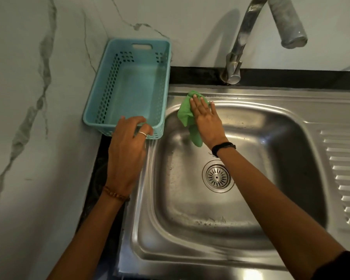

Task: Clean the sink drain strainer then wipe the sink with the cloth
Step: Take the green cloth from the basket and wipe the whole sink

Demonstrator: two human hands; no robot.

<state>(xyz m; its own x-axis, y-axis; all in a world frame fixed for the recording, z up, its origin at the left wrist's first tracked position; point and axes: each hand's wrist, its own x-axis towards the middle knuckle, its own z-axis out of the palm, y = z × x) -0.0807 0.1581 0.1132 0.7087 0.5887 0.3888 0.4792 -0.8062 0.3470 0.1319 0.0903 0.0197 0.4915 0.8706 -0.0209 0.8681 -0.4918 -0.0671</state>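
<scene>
A green cloth [185,114] lies over the far left corner of the steel sink [190,229], partly on the rim and partly down the basin wall. My right hand [207,122] presses flat on the cloth with straight fingers. The round metal drain strainer [218,176] sits in its hole at the bottom of the basin. My left hand [127,150] rests with curled fingers on the near rim of a light blue plastic basket [111,81] left of the sink.
A chrome tap [242,37] rises from the black ledge behind the sink, its spout over the basin's right. The ribbed draining board [343,178] lies at the right. A marble wall stands at the left and behind.
</scene>
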